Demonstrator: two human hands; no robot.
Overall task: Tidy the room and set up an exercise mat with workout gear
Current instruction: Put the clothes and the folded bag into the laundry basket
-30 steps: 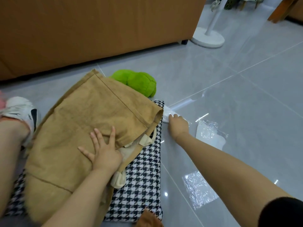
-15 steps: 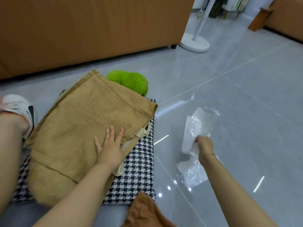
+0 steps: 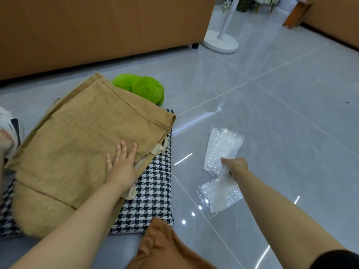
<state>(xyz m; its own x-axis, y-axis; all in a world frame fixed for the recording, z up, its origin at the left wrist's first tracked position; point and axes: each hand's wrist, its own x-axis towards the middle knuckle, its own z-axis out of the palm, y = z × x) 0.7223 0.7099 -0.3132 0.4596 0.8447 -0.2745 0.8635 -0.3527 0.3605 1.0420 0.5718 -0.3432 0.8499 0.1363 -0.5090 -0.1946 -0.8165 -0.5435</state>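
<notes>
While the left hand (image 3: 121, 168) lies flat with its fingers straight and spread on the tan woven jute tote bag (image 3: 85, 152), the right hand (image 3: 234, 166) is curled tight round the near end of a crinkled clear plastic bag (image 3: 223, 148), which trails away from it on the floor. A second clear plastic bag (image 3: 220, 196) lies flat just near of that hand, touching or all but touching the first. The tote rests on a black-and-white houndstooth fabric cushion (image 3: 151, 195), which shows at the tote's right and near edges; a cream cloth handle (image 3: 160, 149) pokes out at the tote's right-hand opening. Just beyond the tote's far right corner sits a bright green plush toy (image 3: 143, 90), partly tucked behind it. At the near edge, a rust-brown fabric cushion corner (image 3: 165, 247) touches the houndstooth one. A white shoe with a black mark (image 3: 12, 126) shows at the far left edge.

All of this lies on a glossy pale grey tiled floor (image 3: 272, 105), crossed by thin grout lines and dotted with bright reflections. Along the far left runs a large orange-brown upholstered sofa back (image 3: 101, 26), and at its right end stands a white pole on a round white base (image 3: 220, 42). More orange-brown furniture (image 3: 334, 18) fills the far right corner.
</notes>
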